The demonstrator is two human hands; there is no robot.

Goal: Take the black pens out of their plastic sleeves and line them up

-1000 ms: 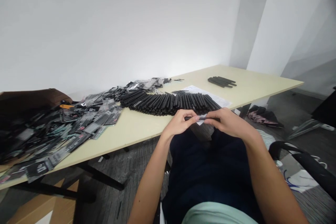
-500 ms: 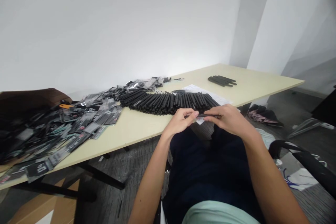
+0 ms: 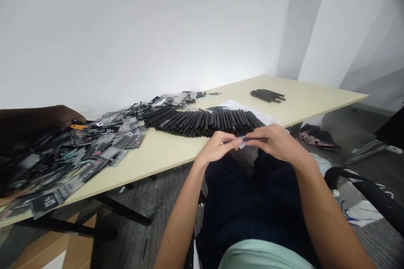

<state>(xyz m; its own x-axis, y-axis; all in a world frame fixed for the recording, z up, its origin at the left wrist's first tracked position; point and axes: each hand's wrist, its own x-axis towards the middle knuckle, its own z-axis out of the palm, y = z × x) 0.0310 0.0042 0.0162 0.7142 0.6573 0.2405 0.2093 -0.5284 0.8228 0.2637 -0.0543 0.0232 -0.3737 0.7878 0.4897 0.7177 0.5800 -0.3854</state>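
Close together above my lap, at the table's front edge, both hands are closed on a slim black pen-like stick. My left hand pinches its left end between thumb and fingertips. The right end lies in the fingers of my right hand, which cover much of it. A small whitish patch shows between the fingertips; I cannot tell whether it belongs to the stick or to the sheet behind. Just beyond the hands lies a long row of similar black sticks, piled side by side.
A white printed sheet lies partly under the row. Several black sticks rest farther right on the table. Flat printed plastic packets cover the left side, with an orange-handled tool among them. A cardboard box stands below.
My left hand has shifted slightly along the stick, and the fingertips of both hands are now a little nearer each other. A whitish patch now shows at the fingertips.
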